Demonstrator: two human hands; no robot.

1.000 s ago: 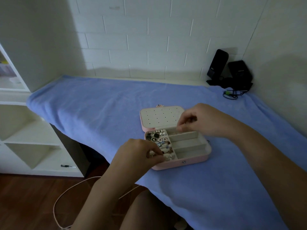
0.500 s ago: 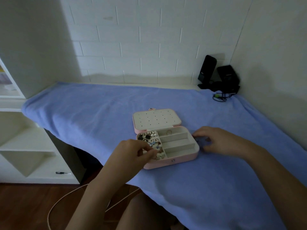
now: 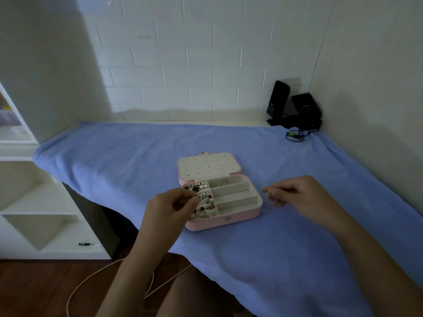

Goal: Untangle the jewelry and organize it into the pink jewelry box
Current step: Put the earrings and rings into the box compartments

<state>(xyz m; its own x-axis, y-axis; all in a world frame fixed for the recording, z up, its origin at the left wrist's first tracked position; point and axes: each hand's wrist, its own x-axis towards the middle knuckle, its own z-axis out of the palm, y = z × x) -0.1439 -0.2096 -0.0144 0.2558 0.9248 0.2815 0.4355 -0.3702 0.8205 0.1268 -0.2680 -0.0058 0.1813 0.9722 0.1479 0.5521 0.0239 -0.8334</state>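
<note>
The pink jewelry box (image 3: 225,219) lies open on the blue towel (image 3: 137,161), its perforated cream lid (image 3: 208,165) folded back. A heap of mixed jewelry (image 3: 202,201) fills the left compartments. One gold ring (image 3: 224,182) sits in the top right slot; the slots below it hold nothing. My left hand (image 3: 170,208) hovers over the heap and pinches a small piece between thumb and fingertips. My right hand (image 3: 295,194) is just right of the box, above the towel, pinching a tiny silvery piece (image 3: 266,193).
Black speakers (image 3: 295,108) with a green-plugged cable (image 3: 294,135) stand in the back right corner. White shelves (image 3: 29,202) are at the left, with a small screwdriver (image 3: 88,244) on the lowest one. A pale cord (image 3: 109,275) loops over the wooden floor.
My right hand left the top right slot, where a ring now lies, moved right off the box to the towel and lifted a small piece. My left hand stayed over the heap.
</note>
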